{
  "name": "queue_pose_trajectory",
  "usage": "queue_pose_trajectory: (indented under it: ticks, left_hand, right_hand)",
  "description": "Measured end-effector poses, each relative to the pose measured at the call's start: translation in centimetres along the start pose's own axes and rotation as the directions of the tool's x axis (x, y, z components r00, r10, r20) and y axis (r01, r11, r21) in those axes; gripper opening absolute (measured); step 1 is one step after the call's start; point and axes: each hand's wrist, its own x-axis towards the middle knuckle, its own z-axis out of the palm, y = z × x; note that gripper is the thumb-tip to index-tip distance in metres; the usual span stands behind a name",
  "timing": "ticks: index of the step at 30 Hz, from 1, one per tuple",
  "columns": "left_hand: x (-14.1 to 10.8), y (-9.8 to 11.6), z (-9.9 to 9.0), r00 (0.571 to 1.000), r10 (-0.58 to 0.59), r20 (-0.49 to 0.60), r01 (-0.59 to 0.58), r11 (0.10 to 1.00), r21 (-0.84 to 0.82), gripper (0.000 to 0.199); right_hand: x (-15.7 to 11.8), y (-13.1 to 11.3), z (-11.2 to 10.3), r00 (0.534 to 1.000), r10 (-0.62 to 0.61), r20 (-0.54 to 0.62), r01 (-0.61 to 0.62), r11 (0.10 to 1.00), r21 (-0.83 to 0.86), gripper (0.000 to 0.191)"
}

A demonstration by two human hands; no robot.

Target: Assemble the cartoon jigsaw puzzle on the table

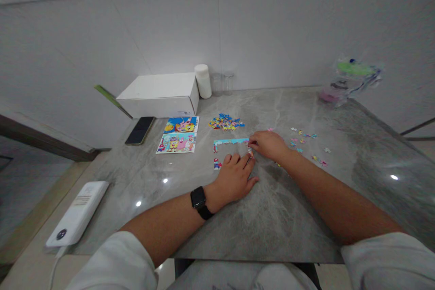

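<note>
A partly joined jigsaw puzzle frame [231,141] lies on the grey table, with a light-blue top edge and pieces down both sides. My left hand [237,176] rests over its lower right part, fingers spread and flat, hiding some of the bottom edge. At the upper right corner of the frame, my right hand [270,145] has its thumb and forefinger pinched together at the puzzle edge. Whatever is between those fingertips is too small to make out. Behind the frame sits a heap of loose puzzle pieces [226,122]. More scattered pieces [301,140] lie right of my right hand.
Two cartoon picture cards [176,143] and a black phone [140,130] lie to the left. A white box [158,95], a white bottle [203,81] and clear glasses [227,84] stand by the wall. A plastic bag [350,81] is back right; a white power bank [78,213] front left.
</note>
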Motion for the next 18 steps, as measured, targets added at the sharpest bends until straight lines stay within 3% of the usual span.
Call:
queue_pose_trajectory:
  ticks: [11,18]
  left_hand:
    - [0.0,0.1,-0.1,1.0,0.013,-0.01,-0.013,1.0,0.011,0.059]
    - [-0.1,0.0,-0.2,1.0,0.017,-0.009,-0.017,1.0,0.0,0.059]
  right_hand:
    - [-0.2,-0.6,-0.7,0.996,0.021,0.085,-0.018,0.999,-0.036,0.03]
    - [-0.7,-0.5,-1.4,0.992,-0.043,0.118,0.056,0.993,-0.108,0.031]
